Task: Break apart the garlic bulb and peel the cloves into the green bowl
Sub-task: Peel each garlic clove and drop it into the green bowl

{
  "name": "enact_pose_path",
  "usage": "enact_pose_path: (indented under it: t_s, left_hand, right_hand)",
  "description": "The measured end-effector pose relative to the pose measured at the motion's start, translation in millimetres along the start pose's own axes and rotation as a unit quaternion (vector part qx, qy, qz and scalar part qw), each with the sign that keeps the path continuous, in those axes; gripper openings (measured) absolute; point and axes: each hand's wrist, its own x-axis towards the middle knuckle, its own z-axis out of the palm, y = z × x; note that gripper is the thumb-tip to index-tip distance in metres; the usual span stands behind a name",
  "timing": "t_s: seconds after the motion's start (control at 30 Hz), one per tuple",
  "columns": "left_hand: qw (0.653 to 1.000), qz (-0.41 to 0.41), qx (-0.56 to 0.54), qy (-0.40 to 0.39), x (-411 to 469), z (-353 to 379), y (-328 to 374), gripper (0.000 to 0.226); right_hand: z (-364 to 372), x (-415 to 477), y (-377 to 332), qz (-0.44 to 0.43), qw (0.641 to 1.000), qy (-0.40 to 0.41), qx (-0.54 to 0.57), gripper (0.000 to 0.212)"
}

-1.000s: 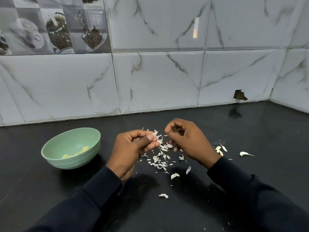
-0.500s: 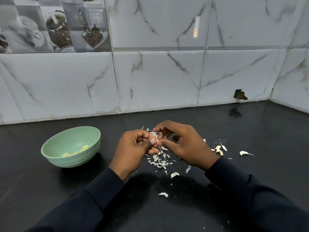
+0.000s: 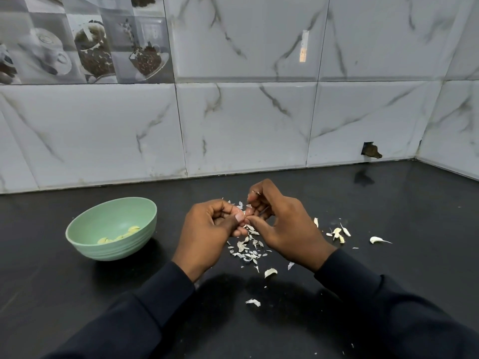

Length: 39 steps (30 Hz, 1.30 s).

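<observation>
Head view: both hands are being held together low over the black desk (image 3: 414,203), right above the pile of peelings.
Left hand (image 3: 207,229): the fingers are being curled in tight with the thumb laid across them, so something small is being pinched there. Presumably that's the held clove, but it's being hidden by the fingers.
Right hand (image 3: 282,229): the fingertips are being bunched up against the left thumb, pinching at the same spot. It looks like skin is being picked off while the other hand is being used as the clamp.
Skin scraps (image 3: 246,251): these are being dropped straight under the hands, so the mess is being kept in one patch and out of the bowl.
Green bowl (image 3: 111,250): it's being kept off to the left, apart from the hands but near enough for a quick drop. A few peeled cloves (image 3: 121,235) are being collected inside.
Loose clove (image 3: 377,240): it's being left well off to the right, unpeeled by the look of it.
Small bits (image 3: 338,233): these are being parked nearer the right hand, probably as the to-do side.
Progress: the job is being judged as partway done, with at least one more clove waiting.
</observation>
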Motion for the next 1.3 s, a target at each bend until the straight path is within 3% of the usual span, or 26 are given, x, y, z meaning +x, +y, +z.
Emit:
enact_pose_path:
  t_s: [0.2, 0.4, 0.63, 0.8, 0.93, 1.13, 1.2, 1.3]
  left_hand:
    - [1.000, -0.007, -0.003, 0.009, -2.2, 3.4, 2.2, 0.008]
    - [0.977, -0.123, -0.175, 0.005, -2.3, 2.1, 3.5, 0.010]
    - [0.954, -0.208, -0.214, -0.032, 0.7, -1.9, 5.9, 0.012]
    - [0.949, -0.200, -0.239, -0.048, 3.5, -8.6, 7.0, 0.017]
    - [0.946, -0.191, -0.258, -0.043, 6.2, -10.6, 4.1, 0.023]
    - [0.947, -0.185, -0.258, -0.052, 10.4, -14.6, -2.5, 0.027]
    - [0.956, -0.168, -0.232, -0.058, 10.0, -14.8, -4.0, 0.024]
    - [0.973, -0.127, -0.181, -0.061, 8.3, -16.1, -4.7, 0.020]
  right_hand:
    - [1.2, -0.3, 0.6, -0.008, 0.999, -0.034, -0.024, 0.037]
    - [1.0, 1.8, -1.8, -0.027, 0.996, -0.054, -0.059, 0.033]
    - [1.7, 1.3, 0.3, -0.019, 0.996, -0.078, -0.034, 0.036]
    - [-0.4, 0.9, 1.0, 0.009, 0.997, -0.056, 0.043, 0.023]
    - [-2.7, 2.5, 8.6, 0.083, 0.987, -0.044, 0.127, 0.014]
    - [-10.2, 3.3, 21.1, 0.189, 0.976, -0.103, 0.028, 0.006]
    - [-9.7, 2.4, 25.0, 0.186, 0.975, -0.120, -0.011, 0.017]
    - [-12.1, 3.6, 26.6, 0.157, 0.982, -0.106, 0.019, 0.038]
